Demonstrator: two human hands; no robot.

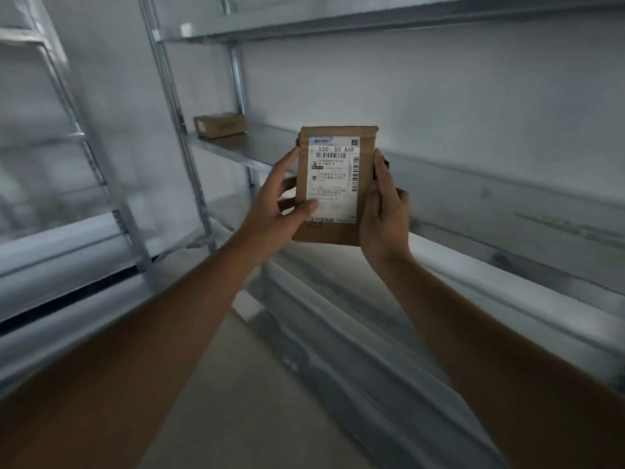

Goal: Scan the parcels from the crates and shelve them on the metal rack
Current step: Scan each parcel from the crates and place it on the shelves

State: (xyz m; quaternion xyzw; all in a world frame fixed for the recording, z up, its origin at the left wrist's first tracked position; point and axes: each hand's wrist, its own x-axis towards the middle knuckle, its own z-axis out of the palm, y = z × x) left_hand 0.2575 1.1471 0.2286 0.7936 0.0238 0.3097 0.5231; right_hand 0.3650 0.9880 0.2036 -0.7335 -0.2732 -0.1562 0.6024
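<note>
Before metal rack [236, 148]: brown parcel [333, 186] upright, label facing me, gripped by my left hand [275, 206] and right hand [384, 211] at its edges. One small box [220, 125] already on shelf. This parcel not yet shelved; crates, scanner out of view.

the flat rectangular brown cardboard parcel [333, 231] is plain kraft brown along its edges, darker along its creased top edge. its white paper shipping label [334, 184] carries black barcode stripes, black printed characters reading "530- d5 a68", and a small blue logo patch at the label's top left corner. the small brown cardboard box [220, 125] near the shelf's left end is the same tan. the silver-grey metal rack [243, 147] looks pale, dull grey throughout.
</note>
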